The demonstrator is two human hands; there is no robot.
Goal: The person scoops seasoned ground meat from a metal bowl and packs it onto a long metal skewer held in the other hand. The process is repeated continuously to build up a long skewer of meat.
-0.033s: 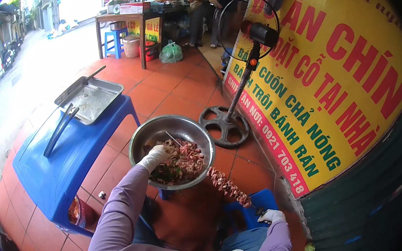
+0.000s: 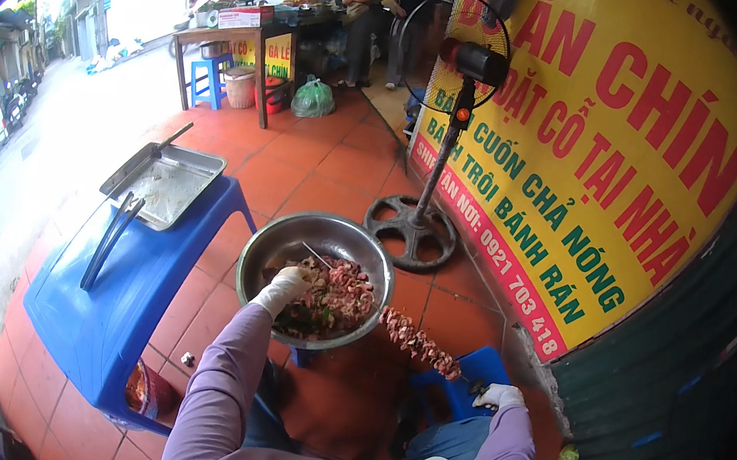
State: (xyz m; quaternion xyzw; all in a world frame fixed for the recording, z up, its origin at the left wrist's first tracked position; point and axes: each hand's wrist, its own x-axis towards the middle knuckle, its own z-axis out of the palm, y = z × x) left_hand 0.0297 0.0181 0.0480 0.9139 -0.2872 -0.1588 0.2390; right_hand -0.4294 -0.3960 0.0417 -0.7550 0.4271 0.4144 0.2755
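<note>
A wide steel bowl (image 2: 256, 259) holds raw sliced meat (image 2: 346, 290) mixed with bits of green. My left hand (image 2: 289, 286), in a white glove, reaches over the bowl's left side with its fingers bent down into the meat; what the fingertips pinch is hidden. A thin metal stick (image 2: 317, 253) leans out of the meat. At the lower right, my right hand (image 2: 500, 397), gloved too, is closed round the dark handle end of a skewer. Packed meat pieces cover this skewer (image 2: 419, 342), which points up and left, its tip near the bowl's right rim.
At the left stands a blue plastic table (image 2: 98, 327) bearing a metal tray (image 2: 178, 176) and black tongs (image 2: 111, 241). A pedestal fan (image 2: 429, 209) stands beyond the bowl, beside a yellow sign (image 2: 611, 148). A blue stool (image 2: 481, 372) is below the skewer. Two people stand far back.
</note>
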